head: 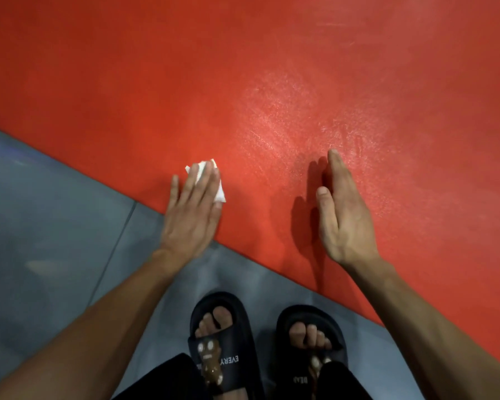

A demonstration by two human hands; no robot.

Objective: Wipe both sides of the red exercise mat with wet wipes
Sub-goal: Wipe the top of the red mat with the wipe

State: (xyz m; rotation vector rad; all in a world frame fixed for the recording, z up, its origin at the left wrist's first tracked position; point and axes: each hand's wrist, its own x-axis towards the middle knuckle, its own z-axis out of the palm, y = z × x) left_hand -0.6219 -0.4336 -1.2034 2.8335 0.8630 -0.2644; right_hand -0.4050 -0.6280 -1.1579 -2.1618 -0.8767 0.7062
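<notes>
Two hands reach over the mat [272, 82], which lies flat on the grey floor [41, 226]. Left hand [192, 215] presses a wipe [211, 180] near its edge with straight fingers; right hand [344, 215] hovers, fingers straight, holding nothing.

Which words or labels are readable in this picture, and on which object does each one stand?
"EVERY": white letters, upside down to the camera, on the strap of the black rubber slide sandal on the left foot.
"BEAR", as it seems: white letters, upside down and partly blurred, on the strap of the black slide sandal on the right foot.
The red exercise mat and the white wet wipe show no text.
</notes>
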